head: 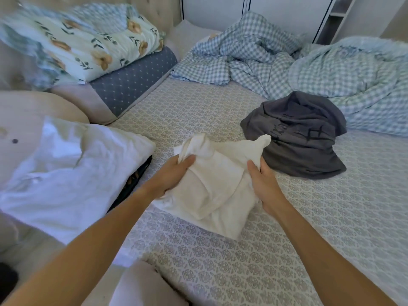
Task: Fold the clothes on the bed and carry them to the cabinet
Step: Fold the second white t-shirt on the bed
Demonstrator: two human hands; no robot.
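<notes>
A crumpled cream-white garment (216, 186) lies bunched in the middle of the bed (309, 228). My left hand (172, 175) grips its left side, thumb on top of the cloth. On the other side my right hand (265, 186) holds the right edge, fingers tucked under the fabric. A dark grey t-shirt (302, 138) with black print sits crumpled just behind and to the right. To the left lies a folded white garment (66, 173) on top of something dark.
A checked blue-and-white duvet (309, 69) is heaped across the back right of the bed. Floral pillows (88, 45) and a blue-grey pillow (136, 80) are stacked at the back left against the headboard. White cabinet doors (287, 12) stand beyond the bed.
</notes>
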